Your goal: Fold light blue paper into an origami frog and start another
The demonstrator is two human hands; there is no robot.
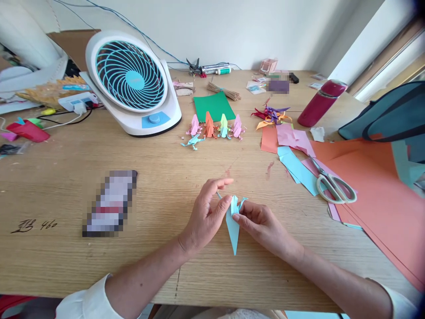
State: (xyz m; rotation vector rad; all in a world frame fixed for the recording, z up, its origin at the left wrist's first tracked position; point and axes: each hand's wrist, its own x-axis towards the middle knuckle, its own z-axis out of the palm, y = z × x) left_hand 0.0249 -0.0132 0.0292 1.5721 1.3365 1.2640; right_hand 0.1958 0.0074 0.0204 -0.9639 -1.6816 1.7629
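Light-blue folded paper [233, 232] is between the two hands, over the near middle part of the desk [159, 195]; whether its lower tip touches the wood, I cannot tell. From left to right, first comes the left hand [204, 215], half spread: its thumb tip lies against the upper left edge of the paper, and its index finger reaches out beyond, apart from the thumb. If its hidden fingers also hold something, I cannot see. Next is the paper itself, whose long axis runs nearly straight away from the person; the wide tapered point is directed to the body, and thin ends stick out at the upper left and upper right. Then comes the right hand [262, 221], with thumb and index finger closely pinched on the right side of the paper. Both hands are equally near, because each one touches it
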